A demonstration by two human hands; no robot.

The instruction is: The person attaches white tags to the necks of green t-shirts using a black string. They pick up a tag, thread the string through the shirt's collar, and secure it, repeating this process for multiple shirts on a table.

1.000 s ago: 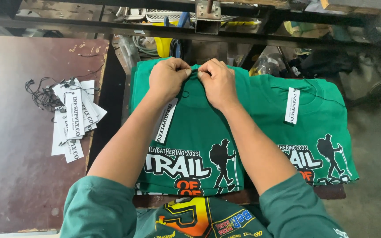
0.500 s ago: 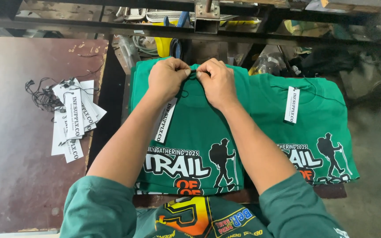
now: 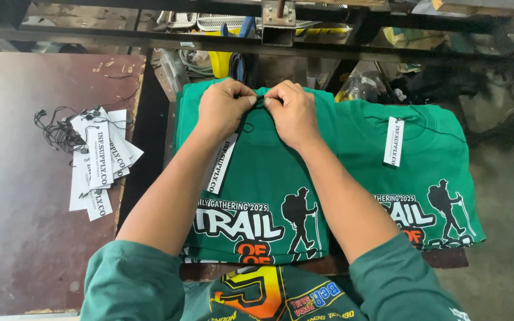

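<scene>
Right there in the head view, left hand (image 3: 226,110) and right hand (image 3: 292,113) met at the collar of the green shirt (image 3: 257,178) on the counter (image 3: 31,238), fingers pinched narrow on a black tag string (image 3: 259,98) running across between them.

I see two stacks of folded shirts side by side at mid-frame: the near stack (image 3: 263,196) in the centre, the second stack (image 3: 423,172) to its right, touching it. Both hands meet at the near stack's collar, left hand (image 3: 224,110) beside right hand (image 3: 292,113). One paper tag (image 3: 220,165) lies on that stack, another tag (image 3: 394,141) on the second. A pile of loose tags (image 3: 96,163) sits on the bench (image 3: 19,238) at left. A metal rack (image 3: 281,35) crosses the upper frame behind the stacks.
</scene>
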